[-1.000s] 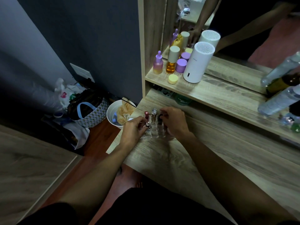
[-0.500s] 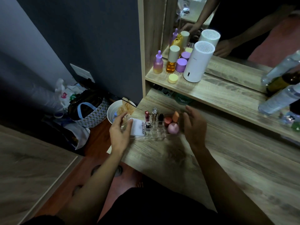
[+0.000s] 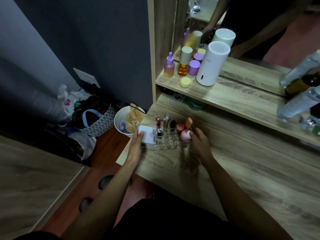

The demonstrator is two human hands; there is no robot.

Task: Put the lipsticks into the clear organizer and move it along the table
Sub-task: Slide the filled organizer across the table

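The clear organizer [image 3: 170, 142] stands near the left end of the wooden table [image 3: 225, 170]. Upright in its slots are a red lipstick [image 3: 158, 123], a silver lipstick [image 3: 165, 120], a black lipstick [image 3: 173, 125] and a short clear-capped one [image 3: 159, 133]. A white box [image 3: 147, 135] fills its left end; a pink sponge [image 3: 185, 135], a red jar [image 3: 180, 127] and an orange sponge [image 3: 188, 122] fill the right end. My left hand [image 3: 136, 147] presses against the left side at the white box. My right hand [image 3: 199, 141] holds the right side by the pink sponge.
A shelf [image 3: 233, 99] above the table carries a white cylinder [image 3: 212, 64], purple and amber bottles [image 3: 183, 64] and a yellow jar [image 3: 185, 82]. Clear bottles [image 3: 301, 99] lie at the right. On the floor to the left stand a white bin [image 3: 123, 122] and a patterned bag [image 3: 94, 122].
Both hands left the middle of the organizer, spread apart, then closed in on its two ends. The lipsticks stand uncovered now.
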